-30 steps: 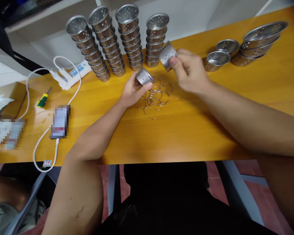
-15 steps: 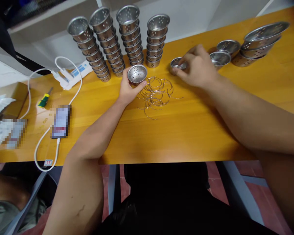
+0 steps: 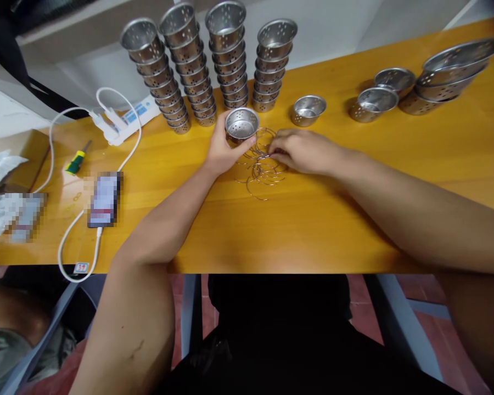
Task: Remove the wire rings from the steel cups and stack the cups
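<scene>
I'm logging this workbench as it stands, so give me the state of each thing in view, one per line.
Left hand: gripping a perforated metal cup, upright, mouth up.
Right hand: fingertips down on the pile of wire rings, grip unclear.
Lone cup: upright on the wooden table, untouched.
Four cup stacks: nested, leaning.
Perforated bowls: stacked.
Phone: lying flat, white cable plugged in.
Screwdriver: lying flat.

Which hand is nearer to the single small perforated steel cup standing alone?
Right. The right hand lies just below the lone cup; the left hand is further left.
</scene>
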Tool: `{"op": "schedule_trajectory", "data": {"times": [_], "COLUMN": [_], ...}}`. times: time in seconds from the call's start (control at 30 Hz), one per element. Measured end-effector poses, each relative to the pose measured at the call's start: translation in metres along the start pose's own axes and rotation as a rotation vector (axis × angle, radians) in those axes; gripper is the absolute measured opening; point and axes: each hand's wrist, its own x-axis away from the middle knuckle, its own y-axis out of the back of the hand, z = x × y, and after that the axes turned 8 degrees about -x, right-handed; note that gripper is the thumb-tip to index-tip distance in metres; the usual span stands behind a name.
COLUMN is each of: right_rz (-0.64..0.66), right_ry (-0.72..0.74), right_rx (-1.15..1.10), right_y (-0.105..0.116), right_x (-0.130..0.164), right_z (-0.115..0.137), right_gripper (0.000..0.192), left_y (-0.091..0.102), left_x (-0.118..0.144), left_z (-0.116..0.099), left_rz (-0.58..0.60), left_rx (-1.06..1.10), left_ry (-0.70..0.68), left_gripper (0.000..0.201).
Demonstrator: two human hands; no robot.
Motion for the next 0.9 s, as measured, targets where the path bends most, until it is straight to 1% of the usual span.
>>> {"op": "schedule_trajectory", "data": {"times": [0.13,0.2,0.27,0.37,0.47,0.53,0.63,0.8,0.87,0.9], "right_rz": [-0.049,-0.079,-0.105,-0.127,-0.136,-0.189,-0.31,-0.456,-0.487,-0.504], "right_ry": [-0.046,-0.054,-0.053,-0.047,-0.067,-0.108,-0.211,-0.324,-0.344,-0.345], "right_rx": [-0.018,-0.04,-0.076,-0.124,-0.167,-0.239,-0.417,-0.665,-0.712,-0.722], "right_y": [-0.001,0.0,0.004,0.022,0.043,0.053,0.056,0.048,0.046,0.045], "right_x": [0.002,0.002,0.003,0.006,0.012,0.014,0.011,0.001,-0.002,-0.003], "right_z": [0.005,0.004,0.001,0.0,0.004,0.007,0.01,0.007,0.004,0.002], "right_gripper": [0.02,0.018,0.016,0.013,0.009,0.006,0.012,0.018,0.019,0.02], "left_y": [0.002,0.002,0.002,0.0,-0.001,0.001,0.008,0.02,0.021,0.02], "left_x": [0.0,0.0,0.001,0.002,-0.002,-0.005,-0.009,-0.008,-0.007,-0.007], "left_z": [0.0,0.0,0.001,0.004,0.007,0.006,-0.009,-0.058,-0.07,-0.073], "left_rz": [0.033,0.044,0.052,0.056,0.047,0.042,0.077,0.279,0.331,0.342], "left_rx": [-0.029,-0.028,-0.025,0.003,0.081,0.144,0.256,0.411,0.427,0.427], "left_ry": [-0.007,-0.016,-0.015,0.007,0.033,0.043,0.061,0.104,0.113,0.119], "left_gripper": [0.112,0.112,0.112,0.114,0.114,0.112,0.108,0.105,0.107,0.108]}}
